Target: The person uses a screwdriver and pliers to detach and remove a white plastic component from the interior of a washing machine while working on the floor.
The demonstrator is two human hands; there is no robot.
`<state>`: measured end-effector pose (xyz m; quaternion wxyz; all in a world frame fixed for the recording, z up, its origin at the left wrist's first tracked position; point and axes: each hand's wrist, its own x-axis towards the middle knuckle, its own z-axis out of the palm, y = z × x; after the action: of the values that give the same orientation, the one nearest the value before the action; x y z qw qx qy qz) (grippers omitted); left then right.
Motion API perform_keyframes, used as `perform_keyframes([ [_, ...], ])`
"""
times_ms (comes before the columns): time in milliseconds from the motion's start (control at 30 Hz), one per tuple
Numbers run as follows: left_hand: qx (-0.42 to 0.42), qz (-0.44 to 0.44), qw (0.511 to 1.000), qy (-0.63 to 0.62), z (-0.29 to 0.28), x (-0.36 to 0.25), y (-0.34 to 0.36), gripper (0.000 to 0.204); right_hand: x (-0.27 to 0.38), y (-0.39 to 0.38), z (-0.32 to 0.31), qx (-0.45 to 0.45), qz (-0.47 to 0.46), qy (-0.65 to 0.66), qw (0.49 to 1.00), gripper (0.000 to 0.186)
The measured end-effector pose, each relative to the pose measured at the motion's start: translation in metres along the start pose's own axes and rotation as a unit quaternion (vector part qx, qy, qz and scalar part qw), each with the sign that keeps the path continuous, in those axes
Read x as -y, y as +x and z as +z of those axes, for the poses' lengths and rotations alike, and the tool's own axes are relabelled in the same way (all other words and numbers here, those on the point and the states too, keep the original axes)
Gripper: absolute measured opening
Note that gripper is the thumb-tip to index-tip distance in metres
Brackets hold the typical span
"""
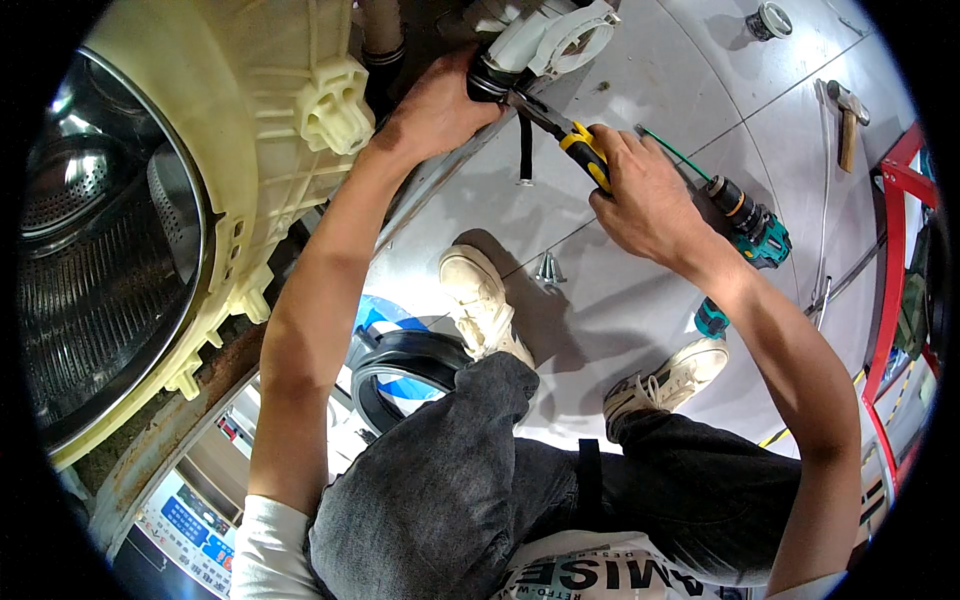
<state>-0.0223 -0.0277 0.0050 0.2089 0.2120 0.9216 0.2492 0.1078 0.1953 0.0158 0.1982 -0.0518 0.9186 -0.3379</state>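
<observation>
A white plastic housing (540, 40) with a black hose end (490, 75) sits at the top centre, beside a cream plastic washing machine tub (250, 120) with its steel drum (105, 250). My left hand (435, 110) is closed around the black hose end. My right hand (640, 190) grips yellow-and-black pliers (583, 152), whose metal jaws are on the black hose end; whether they clamp anything is too small to tell.
A teal drill (760, 240), screws (548, 268), a hammer (848, 130) and a small round part (770, 22) lie on the tiled floor (690, 70). A black rubber ring (372, 390) lies by my left shoe. A red metal frame (890, 170) stands at right.
</observation>
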Motion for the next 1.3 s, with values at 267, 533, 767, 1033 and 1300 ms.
perform_keyframes([
  [267, 0.014, 0.031, 0.998, -0.061, -0.005, -0.002, 0.0, 0.051, -0.006, 0.01, -0.006, 0.026, 0.043, 0.038, 0.998, 0.046],
  [533, 0.001, 0.018, 0.998, -0.054, -0.005, -0.008, 0.0, 0.052, -0.023, 0.017, 0.0, 0.027, 0.001, 0.053, 0.998, 0.044],
  [767, 0.005, 0.011, 1.0, -0.024, -0.006, -0.006, 0.002, 0.052, -0.028, 0.019, -0.002, 0.021, -0.03, 0.074, 0.997, 0.034],
  [1033, -0.056, 0.015, 0.998, -0.008, 0.003, -0.003, -0.005, 0.057, 0.009, 0.01, -0.031, 0.098, 0.061, 0.045, 0.992, 0.028],
  [1300, -0.05, -0.026, 0.998, -0.016, 0.004, -0.016, -0.009, 0.054, 0.04, 0.002, -0.044, 0.125, 0.131, 0.05, 0.982, 0.026],
])
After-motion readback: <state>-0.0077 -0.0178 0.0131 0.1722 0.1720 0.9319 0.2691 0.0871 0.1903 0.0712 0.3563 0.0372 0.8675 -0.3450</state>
